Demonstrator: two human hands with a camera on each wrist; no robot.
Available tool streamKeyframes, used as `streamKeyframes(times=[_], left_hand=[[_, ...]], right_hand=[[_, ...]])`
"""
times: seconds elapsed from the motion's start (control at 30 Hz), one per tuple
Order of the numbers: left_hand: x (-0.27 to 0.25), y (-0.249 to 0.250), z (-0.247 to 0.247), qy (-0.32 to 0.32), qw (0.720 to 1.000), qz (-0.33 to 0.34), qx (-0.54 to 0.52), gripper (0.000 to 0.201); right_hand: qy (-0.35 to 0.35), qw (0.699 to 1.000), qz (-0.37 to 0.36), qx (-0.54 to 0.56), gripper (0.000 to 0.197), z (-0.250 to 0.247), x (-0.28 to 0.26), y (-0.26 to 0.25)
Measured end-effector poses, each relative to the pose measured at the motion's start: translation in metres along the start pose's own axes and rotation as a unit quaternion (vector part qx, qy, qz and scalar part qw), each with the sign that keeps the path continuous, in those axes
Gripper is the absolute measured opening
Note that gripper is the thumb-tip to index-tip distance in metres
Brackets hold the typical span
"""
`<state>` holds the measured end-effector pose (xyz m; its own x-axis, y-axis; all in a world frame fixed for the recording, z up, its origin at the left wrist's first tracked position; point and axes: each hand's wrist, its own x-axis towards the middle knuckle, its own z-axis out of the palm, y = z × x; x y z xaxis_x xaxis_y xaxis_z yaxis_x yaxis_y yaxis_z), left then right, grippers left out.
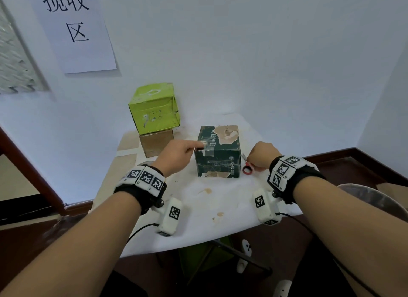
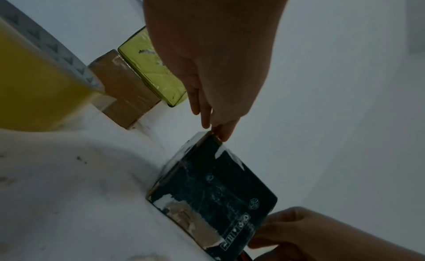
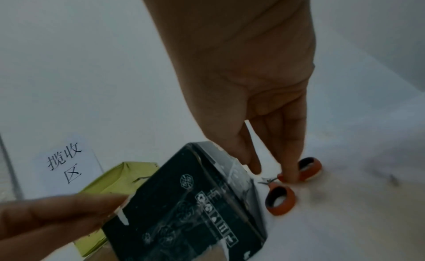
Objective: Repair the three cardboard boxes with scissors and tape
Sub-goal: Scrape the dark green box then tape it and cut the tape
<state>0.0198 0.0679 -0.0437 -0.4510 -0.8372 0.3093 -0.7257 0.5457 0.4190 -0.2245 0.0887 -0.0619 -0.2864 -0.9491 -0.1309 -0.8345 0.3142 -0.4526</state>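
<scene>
Boxes: three — dark green box (image 1: 217, 152), lime box (image 1: 154, 107), brown box (image 1: 155, 143); one scissors (image 3: 285, 185).

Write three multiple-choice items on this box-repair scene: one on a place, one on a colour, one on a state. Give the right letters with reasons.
1. Where is the green box?
A. on top of the brown box
B. beside the scissors
C. on the floor

2. What colour are the handles of the scissors?
A. blue
B. orange-red
C. white

3. What is the left hand doing?
A. gripping the tape roll
B. hanging idle
C. pressing a fingertip on a taped top corner of the dark box

Answers: 1 A, it sits stacked on the brown one; 2 B, both loops show that colour; 3 C, its finger meets the corner tape.
</scene>
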Motion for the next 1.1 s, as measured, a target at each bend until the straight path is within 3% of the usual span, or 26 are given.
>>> streamKeyframes(times=[0.07, 0.17, 0.23, 0.33, 0.4, 0.67, 0.8, 0.97, 1.1], left_hand=[[0.000, -0.004, 0.003, 0.000, 1.000, -0.005, 0.001, 0.043], [-0.002, -0.009, 0.009, 0.008, 1.000, -0.015, -0.006, 0.045], [0.000, -0.009, 0.009, 0.008, 1.000, -0.028, -0.005, 0.046], [0.000, -0.009, 0.005, -0.004, 0.999, -0.034, -0.007, 0.049], [0.000, -0.009, 0.001, -0.021, 0.999, -0.033, -0.015, 0.050], [0.003, -0.015, -0.005, -0.061, 0.998, 0.003, 0.011, 0.059], [0.000, -0.019, -0.001, -0.052, 0.998, 0.029, 0.008, 0.060], [0.002, -0.024, 0.003, -0.052, 0.999, 0.015, -0.003, 0.063], [0.002, -0.026, 0.006, -0.041, 0.999, 0.017, -0.026, 0.065]], right_hand=[[0.085, 0.995, -0.034, 0.043, 0.022, -0.004, 0.001, 0.001], [0.187, 0.959, -0.148, 0.155, 0.023, -0.011, -0.006, -0.015], [0.156, 0.942, -0.232, 0.187, 0.021, -0.011, -0.014, -0.036], [0.057, 0.945, -0.304, 0.108, 0.028, 0.002, -0.014, -0.061], [0.028, 0.948, -0.311, 0.058, 0.032, 0.013, -0.007, -0.066], [0.029, 0.942, -0.335, 0.009, 0.033, 0.017, 0.003, -0.059], [0.036, 0.942, -0.334, 0.015, 0.037, 0.022, 0.001, -0.056], [0.071, 0.946, -0.314, 0.026, 0.044, 0.027, -0.002, -0.057], [0.057, 0.950, -0.308, 0.006, 0.048, 0.027, -0.001, -0.057]])
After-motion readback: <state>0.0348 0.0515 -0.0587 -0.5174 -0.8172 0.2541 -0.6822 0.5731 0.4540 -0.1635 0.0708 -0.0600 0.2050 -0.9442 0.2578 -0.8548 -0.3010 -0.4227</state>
